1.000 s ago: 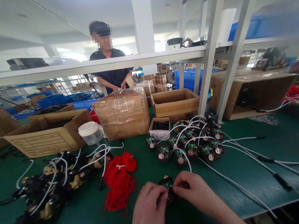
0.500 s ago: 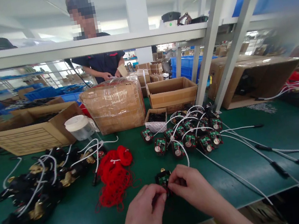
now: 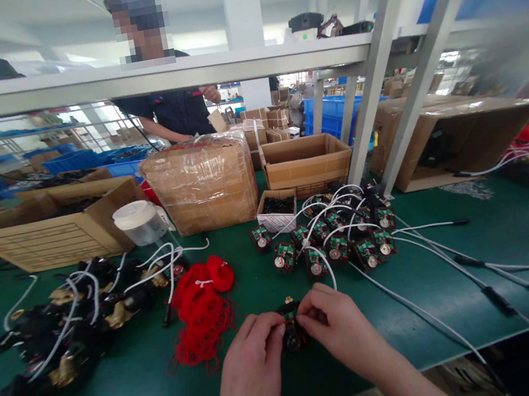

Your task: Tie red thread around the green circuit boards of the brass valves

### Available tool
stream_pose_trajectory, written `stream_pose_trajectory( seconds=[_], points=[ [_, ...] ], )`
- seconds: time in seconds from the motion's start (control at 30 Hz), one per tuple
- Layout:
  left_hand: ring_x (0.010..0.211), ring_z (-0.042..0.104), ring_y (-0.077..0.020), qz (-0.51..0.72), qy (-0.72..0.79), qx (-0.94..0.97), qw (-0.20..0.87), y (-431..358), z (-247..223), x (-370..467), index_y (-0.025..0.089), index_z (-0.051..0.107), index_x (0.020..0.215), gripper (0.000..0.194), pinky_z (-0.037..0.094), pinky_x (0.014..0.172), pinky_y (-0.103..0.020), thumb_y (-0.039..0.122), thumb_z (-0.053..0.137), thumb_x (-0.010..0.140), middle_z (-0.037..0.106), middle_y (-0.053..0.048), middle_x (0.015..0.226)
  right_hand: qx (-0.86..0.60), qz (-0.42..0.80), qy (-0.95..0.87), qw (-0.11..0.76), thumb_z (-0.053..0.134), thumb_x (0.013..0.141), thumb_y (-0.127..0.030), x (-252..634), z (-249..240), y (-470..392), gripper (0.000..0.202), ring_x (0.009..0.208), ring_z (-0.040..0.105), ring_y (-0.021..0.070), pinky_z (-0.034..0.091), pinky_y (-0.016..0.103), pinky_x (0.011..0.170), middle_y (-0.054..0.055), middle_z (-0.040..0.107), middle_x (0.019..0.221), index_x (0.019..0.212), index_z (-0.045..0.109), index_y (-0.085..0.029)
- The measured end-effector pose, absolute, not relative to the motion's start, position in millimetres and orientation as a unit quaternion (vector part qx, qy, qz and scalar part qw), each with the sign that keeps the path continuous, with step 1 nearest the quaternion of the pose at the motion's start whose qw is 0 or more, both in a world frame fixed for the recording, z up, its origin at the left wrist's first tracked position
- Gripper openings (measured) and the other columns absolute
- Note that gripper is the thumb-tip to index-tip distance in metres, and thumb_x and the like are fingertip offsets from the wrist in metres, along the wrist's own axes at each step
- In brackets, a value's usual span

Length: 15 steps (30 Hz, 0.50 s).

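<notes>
A small black unit with a green circuit board (image 3: 293, 334) and a brass fitting at its top sits on the green bench between my hands. My left hand (image 3: 256, 355) is closed, thumb and index finger pinched at the unit's upper left edge. From the other side, my right hand (image 3: 333, 321) is pinched at the upper right edge. Whatever is in either pinch is too small or hidden. Several similar units (image 3: 338, 248) with white cables stand just beyond. Left of my hands lies a tangled bundle of red rings or cord (image 3: 202, 323).
Black assemblies with brass fittings (image 3: 63, 373) lie at the left. Behind are a lidded clear jar (image 3: 140, 225), a small box of black parts (image 3: 277, 213), a taped carton (image 3: 202, 188) and an open carton (image 3: 307, 167). Shelf posts (image 3: 367, 113) rise at right. A co-worker (image 3: 174, 115) stands beyond.
My left hand has moved up and slightly left along the unit, showing more of its front. My right hand has barely shifted. The co-worker has raised one hand.
</notes>
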State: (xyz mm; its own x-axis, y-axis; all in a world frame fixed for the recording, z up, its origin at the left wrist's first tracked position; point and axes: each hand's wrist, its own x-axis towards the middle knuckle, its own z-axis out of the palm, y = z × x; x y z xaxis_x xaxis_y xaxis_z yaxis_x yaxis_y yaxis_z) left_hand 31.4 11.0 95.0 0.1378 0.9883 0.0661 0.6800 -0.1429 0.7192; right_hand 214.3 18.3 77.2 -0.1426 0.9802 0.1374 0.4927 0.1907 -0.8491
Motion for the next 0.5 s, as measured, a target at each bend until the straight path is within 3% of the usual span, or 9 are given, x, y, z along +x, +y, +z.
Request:
stream_pose_trajectory(
  seconds=[0.33, 0.5],
  points=[
    [0.092, 0.067, -0.0236, 0.257, 0.607, 0.708, 0.255, 18.4, 97.9, 37.1, 0.023, 0.074, 0.095, 0.026, 0.051, 0.086, -0.037, 0.028, 0.048, 0.093, 0.070, -0.006, 0.097, -0.579, 0.232, -0.722, 0.299, 0.059, 0.090, -0.005, 208.1, 84.9, 16.8, 0.016, 0.079, 0.059, 0.0173, 0.046, 0.029, 0.073, 0.002, 0.057, 0.090, 0.084, 0.062, -0.020],
    [0.089, 0.066, -0.0233, 0.254, 0.610, 0.702, 0.265, 9.6, 99.0, 33.3, 0.023, 0.072, 0.091, 0.026, 0.050, 0.084, -0.037, 0.028, 0.047, 0.093, 0.070, -0.006, 0.093, -0.573, 0.251, -0.727, 0.284, 0.060, 0.090, -0.005, 203.7, 89.9, 11.2, 0.017, 0.080, 0.059, 0.0173, 0.045, 0.028, 0.071, 0.002, 0.057, 0.090, 0.082, 0.061, -0.020]
  ],
)
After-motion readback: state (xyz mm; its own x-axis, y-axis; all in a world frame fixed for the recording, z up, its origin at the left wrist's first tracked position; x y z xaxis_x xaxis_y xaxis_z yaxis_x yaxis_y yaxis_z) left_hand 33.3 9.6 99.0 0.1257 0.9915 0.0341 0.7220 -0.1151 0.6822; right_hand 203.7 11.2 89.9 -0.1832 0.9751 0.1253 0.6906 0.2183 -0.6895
